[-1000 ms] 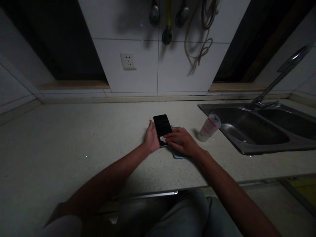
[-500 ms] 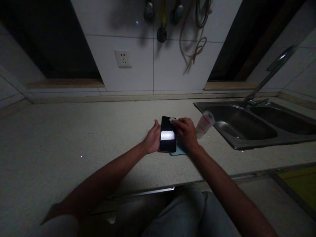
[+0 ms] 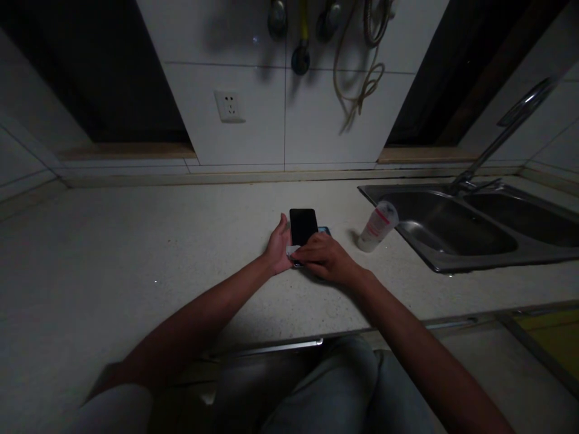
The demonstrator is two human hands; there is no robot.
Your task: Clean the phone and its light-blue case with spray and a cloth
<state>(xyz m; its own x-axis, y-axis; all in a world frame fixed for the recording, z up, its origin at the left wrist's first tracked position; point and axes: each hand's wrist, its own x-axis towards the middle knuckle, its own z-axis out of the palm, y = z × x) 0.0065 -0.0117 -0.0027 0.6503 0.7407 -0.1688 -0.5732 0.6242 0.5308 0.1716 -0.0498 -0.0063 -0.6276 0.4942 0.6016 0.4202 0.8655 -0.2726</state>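
Note:
My left hand [image 3: 277, 250] holds a black smartphone [image 3: 303, 225] from its left side, thumb pointing up along the edge and the other fingers hidden beneath. The screen faces up and looks dark. My right hand [image 3: 323, 256] is closed on a small white tissue [image 3: 292, 250], pressed against the phone's lower left part. A flat blue object [image 3: 324, 230] shows in part behind the phone, mostly covered by my right hand. To the right of that hand stands a clear plastic cup [image 3: 377, 228] with pink print.
A double steel sink [image 3: 434, 262] with a tall faucet [image 3: 493, 141] is set in the speckled countertop [image 3: 113, 241] at the right. On the tiled wall are a socket [image 3: 229, 106], valves [image 3: 301, 59] and a looped cord [image 3: 362, 90]. The counter's front edge is near my legs.
My right hand has slid the tissue from the phone's top right corner down to its lower left. The phone has tilted, and the bright reflection on its screen is gone.

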